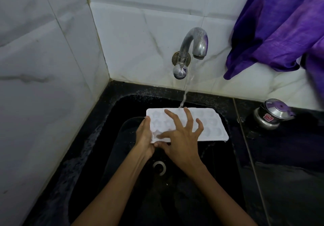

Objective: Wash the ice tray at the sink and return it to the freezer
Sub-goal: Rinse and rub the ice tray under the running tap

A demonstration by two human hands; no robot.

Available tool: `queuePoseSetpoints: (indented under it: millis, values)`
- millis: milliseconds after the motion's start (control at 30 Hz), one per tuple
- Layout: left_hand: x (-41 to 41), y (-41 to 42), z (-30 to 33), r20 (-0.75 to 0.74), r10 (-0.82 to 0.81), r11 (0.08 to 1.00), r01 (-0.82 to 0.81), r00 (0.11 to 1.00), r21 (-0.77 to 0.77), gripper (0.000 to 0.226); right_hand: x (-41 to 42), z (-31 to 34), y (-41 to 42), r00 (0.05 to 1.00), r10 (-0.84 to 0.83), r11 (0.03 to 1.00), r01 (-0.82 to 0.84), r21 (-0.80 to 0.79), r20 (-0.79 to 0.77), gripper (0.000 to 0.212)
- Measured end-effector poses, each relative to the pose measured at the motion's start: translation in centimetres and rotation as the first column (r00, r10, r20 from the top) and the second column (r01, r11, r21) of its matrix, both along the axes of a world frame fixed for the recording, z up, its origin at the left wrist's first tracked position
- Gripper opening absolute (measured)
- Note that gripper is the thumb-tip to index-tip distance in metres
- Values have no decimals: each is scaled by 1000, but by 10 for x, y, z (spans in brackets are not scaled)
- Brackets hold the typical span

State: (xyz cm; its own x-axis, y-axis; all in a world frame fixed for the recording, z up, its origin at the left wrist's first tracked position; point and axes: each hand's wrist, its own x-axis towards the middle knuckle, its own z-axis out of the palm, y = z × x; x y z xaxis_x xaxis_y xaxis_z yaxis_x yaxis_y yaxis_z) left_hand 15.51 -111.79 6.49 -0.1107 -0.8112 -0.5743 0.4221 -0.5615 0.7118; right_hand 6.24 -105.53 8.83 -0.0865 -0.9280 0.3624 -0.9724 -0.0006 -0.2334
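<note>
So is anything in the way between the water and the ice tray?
No. Water from the tap falls straight onto the ice tray's far edge. The left hand grips its left end; the right hand rubs on top.

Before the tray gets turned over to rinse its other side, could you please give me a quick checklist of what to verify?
1. Water running from the tap: ok.
2. Stream landing on the ice tray: ok, at its far edge.
3. Left hand gripping the tray's left end: ok.
4. Right hand spread over the moulds: ok.
5. Tray above the sink: ok.
6. Moulds clean: cannot tell.
</note>
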Motion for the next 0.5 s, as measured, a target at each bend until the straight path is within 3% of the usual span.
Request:
queuePoseSetpoints:
  millis: [233,367,500]
  values:
    - [16,-2,6,-13,2,1000,-3,1000,-30,37,-29,12,10,962,-108,977,56,204,251,9]
    - [33,-4,8,18,-18,999,19,1000,-43,32,-54,9,10,924,-146,983,94,159,354,18]
    - [49,-6,9,22,-32,998,34,999,-50,32,-74,12,2,929,-175,978,127,163,325,21]
